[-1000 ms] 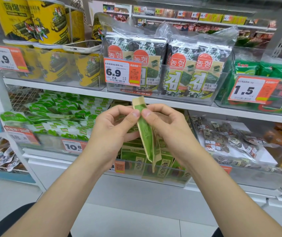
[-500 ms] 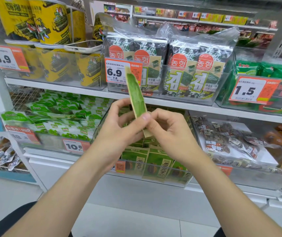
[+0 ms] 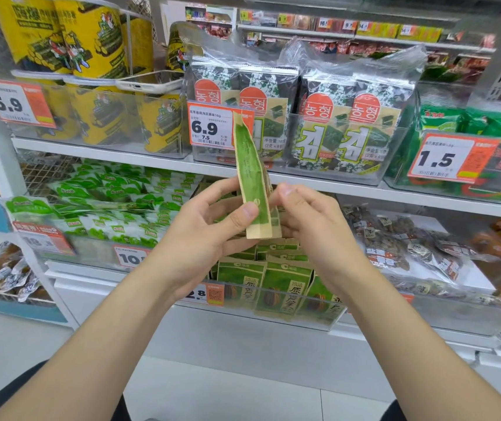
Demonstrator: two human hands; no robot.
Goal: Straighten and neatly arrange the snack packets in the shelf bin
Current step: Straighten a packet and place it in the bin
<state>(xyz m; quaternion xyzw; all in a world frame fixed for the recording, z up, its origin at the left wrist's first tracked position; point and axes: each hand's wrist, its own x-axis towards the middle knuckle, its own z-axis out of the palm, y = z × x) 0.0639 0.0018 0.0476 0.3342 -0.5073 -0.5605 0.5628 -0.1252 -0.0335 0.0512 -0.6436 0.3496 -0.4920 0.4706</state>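
While it stands upright, green packet [image 3: 250, 177], tan-edged.

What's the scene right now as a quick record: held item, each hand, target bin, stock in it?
held item: green snack packet, upright, edge-on to camera, top leaning left, in front of the 6.9 price tag
left hand: thumb pinches the packet's lower part; grip looks secure
right hand: fingers curled at the packet's lower right edge; contact hidden
target bin: clear shelf bin, below both hands
stock: matching green packets standing upright in the bin, fronts facing out
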